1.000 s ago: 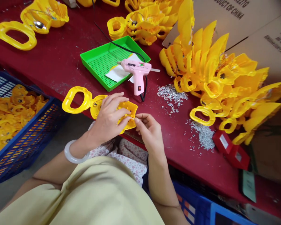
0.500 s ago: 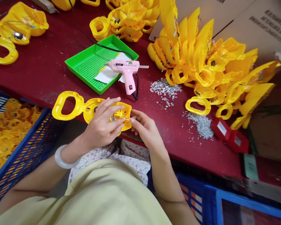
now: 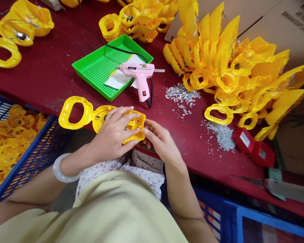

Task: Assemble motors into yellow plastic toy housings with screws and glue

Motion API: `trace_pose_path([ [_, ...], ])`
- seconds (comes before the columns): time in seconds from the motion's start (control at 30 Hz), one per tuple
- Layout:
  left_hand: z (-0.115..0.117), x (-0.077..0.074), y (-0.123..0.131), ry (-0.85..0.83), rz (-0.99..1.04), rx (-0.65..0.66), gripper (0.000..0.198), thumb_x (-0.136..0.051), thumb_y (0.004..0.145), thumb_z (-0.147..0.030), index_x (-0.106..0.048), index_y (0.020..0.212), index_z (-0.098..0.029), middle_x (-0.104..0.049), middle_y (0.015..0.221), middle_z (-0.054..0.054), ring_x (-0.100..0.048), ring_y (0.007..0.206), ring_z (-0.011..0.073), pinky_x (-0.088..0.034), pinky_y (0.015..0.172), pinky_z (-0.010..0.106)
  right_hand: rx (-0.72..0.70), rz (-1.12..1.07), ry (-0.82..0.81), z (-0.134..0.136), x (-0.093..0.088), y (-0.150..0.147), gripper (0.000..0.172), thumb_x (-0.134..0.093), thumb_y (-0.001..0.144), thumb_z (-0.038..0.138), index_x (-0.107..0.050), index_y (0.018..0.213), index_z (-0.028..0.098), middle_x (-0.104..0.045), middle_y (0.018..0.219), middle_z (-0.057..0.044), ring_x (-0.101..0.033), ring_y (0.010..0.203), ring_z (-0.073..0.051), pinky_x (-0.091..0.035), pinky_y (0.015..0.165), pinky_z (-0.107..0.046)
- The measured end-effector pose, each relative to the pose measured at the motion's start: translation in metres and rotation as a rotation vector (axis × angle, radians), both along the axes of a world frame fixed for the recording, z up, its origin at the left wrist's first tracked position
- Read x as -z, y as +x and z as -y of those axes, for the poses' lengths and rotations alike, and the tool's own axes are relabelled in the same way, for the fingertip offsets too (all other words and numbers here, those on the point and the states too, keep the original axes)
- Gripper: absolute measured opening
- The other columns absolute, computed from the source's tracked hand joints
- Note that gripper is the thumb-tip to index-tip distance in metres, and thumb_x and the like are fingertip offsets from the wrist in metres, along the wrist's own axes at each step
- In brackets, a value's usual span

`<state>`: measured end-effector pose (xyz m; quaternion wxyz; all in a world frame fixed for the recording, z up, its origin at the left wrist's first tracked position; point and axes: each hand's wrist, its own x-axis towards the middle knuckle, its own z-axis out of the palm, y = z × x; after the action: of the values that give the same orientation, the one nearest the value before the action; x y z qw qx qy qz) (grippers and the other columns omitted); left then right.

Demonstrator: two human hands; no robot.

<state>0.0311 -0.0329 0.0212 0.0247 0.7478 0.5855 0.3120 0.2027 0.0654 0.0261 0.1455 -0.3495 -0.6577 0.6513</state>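
A yellow plastic shell half (image 3: 101, 113) with a ring-shaped handle lies at the table's front edge, its hollow side up. Small fittings inside it are partly covered by my fingers. My left hand (image 3: 116, 131) reaches across the shell from the near side, gripping it with the fingers over the cavity. At the shell's right end, my right hand (image 3: 160, 138) has thumb and fingers closed on the rim. Whether a small part is pinched there too, I cannot make out. Beyond the hands, a pink glue gun (image 3: 140, 76) rests partly over a green perforated tray (image 3: 91, 72).
Silver washer-like discs (image 3: 182, 96) and small screws (image 3: 224, 136) are heaped on the red table (image 3: 177, 145). Stacked yellow shells (image 3: 225, 60) stand behind them. Red blocks (image 3: 260, 152) and an electric screwdriver (image 3: 281, 187) are at right; a blue crate (image 3: 40, 158) of yellow parts is at left.
The view has shifted slightly, and the screwdriver at the right edge now shows. Both hands keep nearly the same hold on the shell; the left fingers have moved a little.
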Motion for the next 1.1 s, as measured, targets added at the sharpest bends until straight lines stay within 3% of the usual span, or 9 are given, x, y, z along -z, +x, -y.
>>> trace_pose_path([
  [0.2, 0.001, 0.002, -0.005, -0.026, 0.008, 0.051, 0.026, -0.059, 0.092, -0.032, -0.069, 0.114, -0.022, -0.054, 0.138, 0.011, -0.040, 0.136, 0.0337, -0.031, 0.114, 0.058, 0.024, -0.008, -0.020, 0.001, 0.000, -0.002, 0.042, -0.058, 0.088, 0.041, -0.055, 0.121, 0.016, -0.055, 0.073, 0.004, -0.047, 0.054, -0.006, -0.038, 0.047, -0.020],
  [0.37, -0.003, -0.005, -0.015, -0.074, 0.132, 0.071, 0.021, -0.059, 0.092, -0.026, -0.069, 0.110, -0.019, -0.057, 0.132, 0.010, -0.043, 0.134, 0.0282, -0.036, 0.113, 0.049, 0.064, -0.019, -0.001, 0.002, 0.001, -0.005, 0.042, -0.060, 0.086, 0.041, -0.056, 0.119, 0.015, -0.056, 0.071, 0.004, -0.048, 0.055, -0.007, -0.036, 0.048, -0.022],
  [0.57, -0.015, -0.012, -0.011, -0.137, 0.161, -0.031, 0.007, -0.060, 0.089, -0.019, -0.066, 0.090, -0.015, -0.060, 0.110, 0.010, -0.054, 0.117, 0.0252, -0.046, 0.101, 0.043, 0.078, -0.021, 0.050, 0.003, 0.002, -0.006, 0.041, -0.058, 0.086, 0.041, -0.057, 0.117, 0.014, -0.055, 0.066, 0.005, -0.047, 0.053, -0.008, -0.035, 0.049, -0.023],
  [0.73, -0.016, -0.008, -0.007, -0.084, 0.160, -0.126, 0.013, -0.052, 0.088, -0.010, -0.063, 0.082, -0.014, -0.059, 0.109, 0.009, -0.058, 0.113, 0.0219, -0.051, 0.094, 0.036, 0.081, -0.039, 0.065, 0.003, 0.004, -0.006, 0.040, -0.058, 0.086, 0.039, -0.057, 0.117, 0.015, -0.055, 0.066, 0.005, -0.047, 0.053, -0.007, -0.036, 0.050, -0.023],
  [0.87, -0.018, -0.004, 0.000, -0.066, 0.043, -0.196, 0.015, -0.051, 0.087, -0.010, -0.063, 0.077, -0.012, -0.059, 0.105, 0.011, -0.058, 0.108, 0.0243, -0.052, 0.092, 0.040, 0.099, -0.040, 0.089, 0.002, 0.008, -0.007, 0.040, -0.057, 0.086, 0.039, -0.056, 0.117, 0.014, -0.055, 0.066, 0.005, -0.049, 0.055, -0.008, -0.038, 0.051, -0.024],
  [1.0, -0.021, -0.007, 0.004, -0.112, -0.048, -0.226, 0.020, -0.049, 0.089, -0.013, -0.062, 0.074, -0.012, -0.060, 0.101, 0.012, -0.057, 0.105, 0.0261, -0.053, 0.090, 0.042, 0.165, -0.028, 0.130, 0.005, 0.013, -0.007, 0.040, -0.059, 0.085, 0.039, -0.057, 0.117, 0.015, -0.058, 0.074, 0.002, -0.052, 0.061, -0.009, -0.041, 0.054, -0.023],
  [1.1, -0.018, -0.014, -0.001, -0.116, 0.030, -0.177, 0.020, -0.046, 0.091, -0.012, -0.065, 0.083, -0.012, -0.062, 0.105, 0.011, -0.059, 0.111, 0.0233, -0.051, 0.095, 0.039, 0.327, -0.078, 0.163, 0.013, 0.010, 0.002, 0.039, -0.060, 0.086, 0.038, -0.056, 0.119, 0.018, -0.060, 0.083, 0.000, -0.054, 0.065, -0.009, -0.045, 0.056, -0.023],
])
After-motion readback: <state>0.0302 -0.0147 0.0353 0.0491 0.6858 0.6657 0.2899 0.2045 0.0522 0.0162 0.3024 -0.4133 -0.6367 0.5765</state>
